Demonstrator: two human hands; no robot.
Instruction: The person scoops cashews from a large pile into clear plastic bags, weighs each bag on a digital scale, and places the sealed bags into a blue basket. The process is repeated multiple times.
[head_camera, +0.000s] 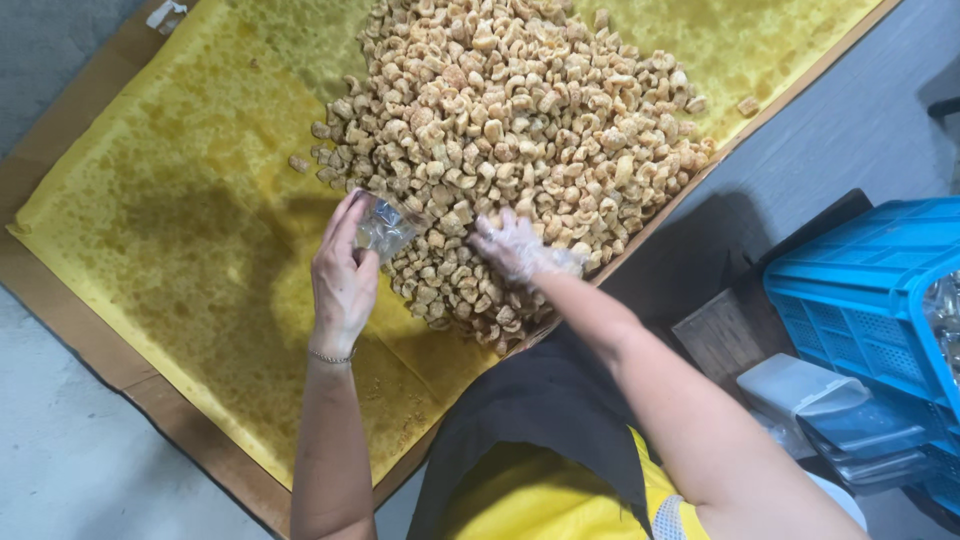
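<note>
A big heap of golden fried snack pieces (520, 130) lies on oil-stained yellow paper (190, 230). My left hand (343, 278) holds a small clear plastic bag (385, 225) at the near left edge of the heap, its mouth turned toward the pieces. My right hand (515, 248), in a thin clear plastic glove, rests on the near part of the heap just right of the bag, fingers spread among the pieces. A thin bracelet shows on my left wrist.
The yellow paper lies on brown cardboard (90, 350) over a grey floor. A blue plastic crate (860, 290) stands at the right, with stacked clear containers (830, 415) and a wooden block (725, 335) beside it. My dark apron and yellow top fill the bottom.
</note>
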